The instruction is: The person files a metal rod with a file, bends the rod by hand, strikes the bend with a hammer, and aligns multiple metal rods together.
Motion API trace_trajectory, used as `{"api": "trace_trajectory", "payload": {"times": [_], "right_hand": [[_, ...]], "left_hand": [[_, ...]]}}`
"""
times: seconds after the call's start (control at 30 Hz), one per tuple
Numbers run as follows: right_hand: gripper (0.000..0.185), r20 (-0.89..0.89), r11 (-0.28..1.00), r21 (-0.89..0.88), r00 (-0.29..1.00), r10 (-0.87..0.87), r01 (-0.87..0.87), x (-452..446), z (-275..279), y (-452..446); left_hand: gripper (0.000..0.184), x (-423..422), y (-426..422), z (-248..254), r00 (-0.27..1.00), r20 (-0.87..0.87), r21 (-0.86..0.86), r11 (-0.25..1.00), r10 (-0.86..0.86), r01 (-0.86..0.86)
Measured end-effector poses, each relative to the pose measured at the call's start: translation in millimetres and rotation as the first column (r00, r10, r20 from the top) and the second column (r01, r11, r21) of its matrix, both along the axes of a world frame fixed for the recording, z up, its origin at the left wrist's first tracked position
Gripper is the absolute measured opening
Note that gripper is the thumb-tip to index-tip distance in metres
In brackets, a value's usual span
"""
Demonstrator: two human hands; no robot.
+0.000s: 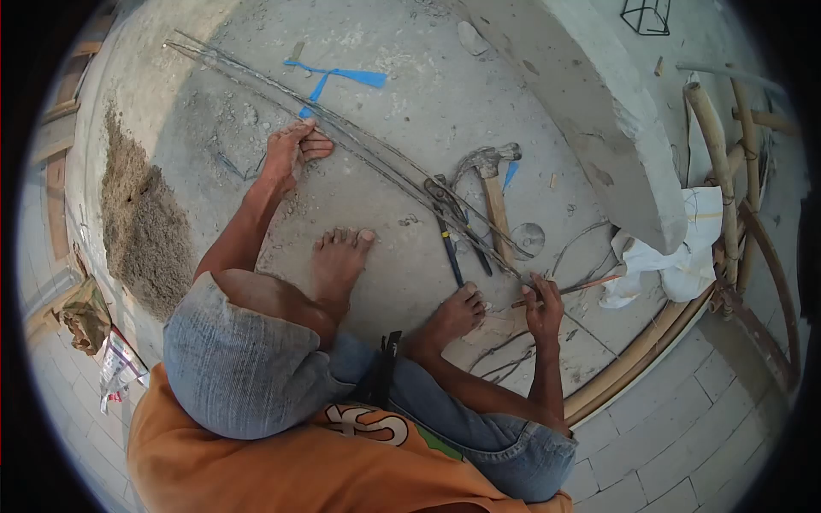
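Note:
A bundle of long thin steel rods (376,160) runs slantwise across the concrete floor, from upper left to lower right. The fingers of my left hand (293,152) are closed around the rods at their left part, beside a blue strip (346,75). Near their lower right end, my right hand (544,306) pinches the rods between thumb and fingers. A thin reddish stick (583,285) passes by that hand. Partly under the rods lie a claw hammer (495,198) with a wooden handle and pincers (451,248) with black and yellow handles.
A sand heap (145,227) lies at the left. A thick concrete edge (607,120) rises at the upper right. Bamboo poles (710,128) and a white sack (676,256) are at the right, with a bent wire frame (646,17) above. My bare feet (340,267) rest near the rods.

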State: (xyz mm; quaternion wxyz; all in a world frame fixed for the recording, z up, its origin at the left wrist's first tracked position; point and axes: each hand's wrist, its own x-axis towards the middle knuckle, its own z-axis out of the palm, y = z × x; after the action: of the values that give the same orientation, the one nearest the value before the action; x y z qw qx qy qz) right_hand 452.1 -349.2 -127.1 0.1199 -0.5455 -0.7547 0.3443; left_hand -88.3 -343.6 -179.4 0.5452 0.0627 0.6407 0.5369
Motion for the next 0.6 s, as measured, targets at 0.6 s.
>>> {"api": "trace_trajectory", "payload": {"times": [0.6], "right_hand": [[0.016,-0.090,0.981,-0.155,0.987,-0.133,0.118,-17.9,-13.7,3.2]], "left_hand": [[0.019,-4.2,-1.9,-9.8,0.999,-0.005,0.045,0.998,-0.048,0.048]]}}
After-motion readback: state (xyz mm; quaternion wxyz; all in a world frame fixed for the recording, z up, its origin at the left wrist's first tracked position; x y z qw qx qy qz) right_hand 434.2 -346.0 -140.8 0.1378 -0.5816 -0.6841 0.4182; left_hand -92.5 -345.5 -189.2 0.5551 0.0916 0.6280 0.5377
